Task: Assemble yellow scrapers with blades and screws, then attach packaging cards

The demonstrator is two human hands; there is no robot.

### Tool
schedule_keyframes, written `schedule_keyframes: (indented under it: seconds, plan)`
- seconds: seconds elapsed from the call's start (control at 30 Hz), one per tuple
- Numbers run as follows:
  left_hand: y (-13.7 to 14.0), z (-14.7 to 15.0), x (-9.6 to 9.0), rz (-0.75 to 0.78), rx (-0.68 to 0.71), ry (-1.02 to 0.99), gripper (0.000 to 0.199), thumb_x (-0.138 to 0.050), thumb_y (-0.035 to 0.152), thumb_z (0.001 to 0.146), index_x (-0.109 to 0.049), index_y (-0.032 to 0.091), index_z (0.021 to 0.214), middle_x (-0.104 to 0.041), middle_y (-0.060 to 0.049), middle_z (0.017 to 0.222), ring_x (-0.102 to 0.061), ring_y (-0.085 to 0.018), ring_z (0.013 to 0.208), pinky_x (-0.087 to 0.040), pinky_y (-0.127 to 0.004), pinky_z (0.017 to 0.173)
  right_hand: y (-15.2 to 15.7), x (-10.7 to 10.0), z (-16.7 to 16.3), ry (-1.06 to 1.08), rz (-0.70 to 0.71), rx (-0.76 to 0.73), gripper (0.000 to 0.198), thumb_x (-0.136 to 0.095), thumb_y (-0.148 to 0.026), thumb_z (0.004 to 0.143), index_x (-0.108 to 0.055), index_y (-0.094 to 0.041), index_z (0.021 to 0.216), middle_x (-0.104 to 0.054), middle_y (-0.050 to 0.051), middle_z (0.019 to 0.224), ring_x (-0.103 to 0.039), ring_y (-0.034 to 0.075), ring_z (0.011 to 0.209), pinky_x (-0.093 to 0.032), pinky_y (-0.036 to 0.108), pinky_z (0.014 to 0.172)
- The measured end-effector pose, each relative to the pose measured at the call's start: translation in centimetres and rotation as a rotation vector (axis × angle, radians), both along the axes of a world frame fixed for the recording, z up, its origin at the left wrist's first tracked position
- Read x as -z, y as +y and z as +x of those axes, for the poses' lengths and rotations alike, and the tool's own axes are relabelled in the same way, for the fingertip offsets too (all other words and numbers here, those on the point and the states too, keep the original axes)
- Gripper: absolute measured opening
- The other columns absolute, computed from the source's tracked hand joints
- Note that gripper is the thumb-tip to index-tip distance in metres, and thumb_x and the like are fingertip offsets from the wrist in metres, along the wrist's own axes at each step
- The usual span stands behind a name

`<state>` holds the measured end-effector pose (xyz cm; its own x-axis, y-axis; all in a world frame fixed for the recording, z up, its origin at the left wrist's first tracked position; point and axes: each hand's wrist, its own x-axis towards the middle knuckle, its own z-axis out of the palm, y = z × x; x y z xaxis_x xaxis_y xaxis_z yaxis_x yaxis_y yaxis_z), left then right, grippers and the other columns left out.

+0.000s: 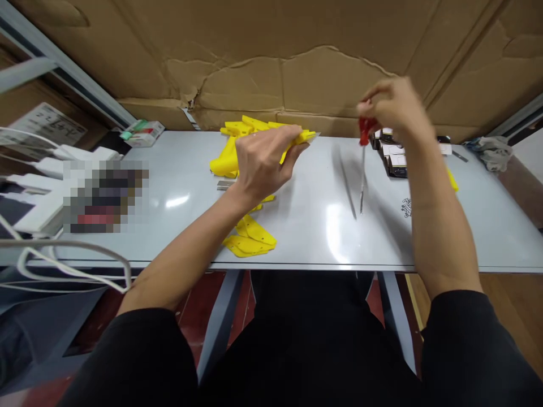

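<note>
My left hand [267, 161] is closed around a yellow plastic piece [304, 136], whose end with a thin pale tip pokes out past the fingers. Behind and below that hand lies a pile of yellow plastic parts [227, 158]. Flat yellow pieces with small holes [251, 237] rest nearer the table's front edge. My right hand [392, 107], slightly blurred, grips a screwdriver [363, 133] by its red handle, shaft pointing down above the tabletop. A little heap of screws [406, 207] sits beside my right forearm.
Small dark and white boxes [394, 161] stand behind my right forearm, near a plastic bag [494, 151]. Metal strips [224, 185] lie by the yellow pile. At left are a white power strip [63, 186] with cables and a small carton [144, 134]. Cardboard [297, 85] backs the white table [305, 226].
</note>
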<state>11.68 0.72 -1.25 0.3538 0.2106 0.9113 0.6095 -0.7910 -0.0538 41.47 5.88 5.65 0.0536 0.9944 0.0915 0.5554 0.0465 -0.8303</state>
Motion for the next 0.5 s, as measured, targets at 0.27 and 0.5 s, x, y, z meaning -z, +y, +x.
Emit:
schedule_keyframes:
  seconds: [0.27, 0.5]
  plan:
    - [-0.1, 0.1, 0.2, -0.037, 0.002, -0.143, 0.023, -0.053, 0.038, 0.107, -0.052, 0.025, 0.125, -0.069, -0.001, 0.091, -0.064, -0.013, 0.071, -0.047, -0.026, 0.067, 3.4, 7.0, -2.4, -0.179, -0.222, 0.058, 0.034, -0.086, -0.020, 0.075, -0.067, -0.005, 0.099, -0.058, 0.001, 0.070, -0.064, 0.007, 0.075, -0.065, 0.033, 0.087]
    - [0.7, -0.6, 0.1, -0.074, -0.011, -0.108, 0.026, -0.051, 0.039, 0.108, -0.052, 0.025, 0.129, -0.069, -0.009, 0.110, -0.067, -0.021, 0.096, -0.052, -0.036, 0.084, 2.5, 3.8, 1.6, -0.378, -0.257, 0.102, 0.050, -0.083, -0.038, 0.074, -0.069, -0.001, 0.104, -0.067, 0.009, 0.094, -0.069, 0.010, 0.100, -0.056, 0.030, 0.107]
